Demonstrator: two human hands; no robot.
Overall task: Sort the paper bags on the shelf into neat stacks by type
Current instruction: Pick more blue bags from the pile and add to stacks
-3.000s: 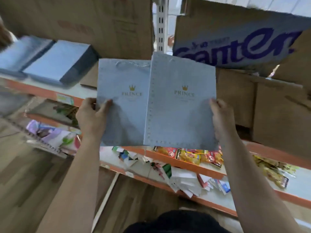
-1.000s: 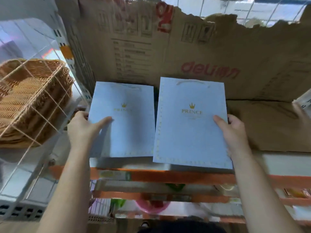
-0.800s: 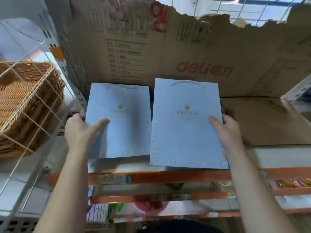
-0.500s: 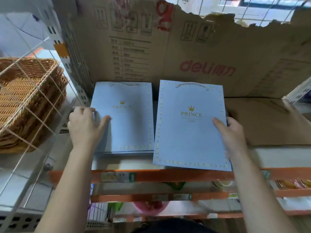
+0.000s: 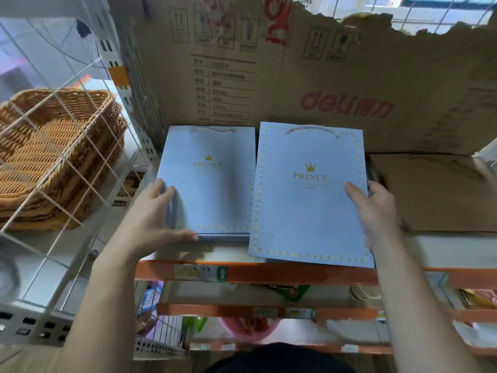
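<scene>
Left hand [image 5: 150, 224] rests relaxed on small bags [image 5: 212, 189] near the shelf [image 5: 255, 273] front edge; right hand [image 5: 376, 211] pinches the larger bag [image 5: 304, 211].

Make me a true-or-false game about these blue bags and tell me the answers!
Both the small bag stack and the big bag show a gold crown. True.
The big bag lies left of the small bag stack. False: it lies on the right.
The right hand is empty. False: it holds the big bag's edge.
The wicker baskets sit behind a wire grid. True.
The cardboard has a big green logo. False: it is red.
</scene>
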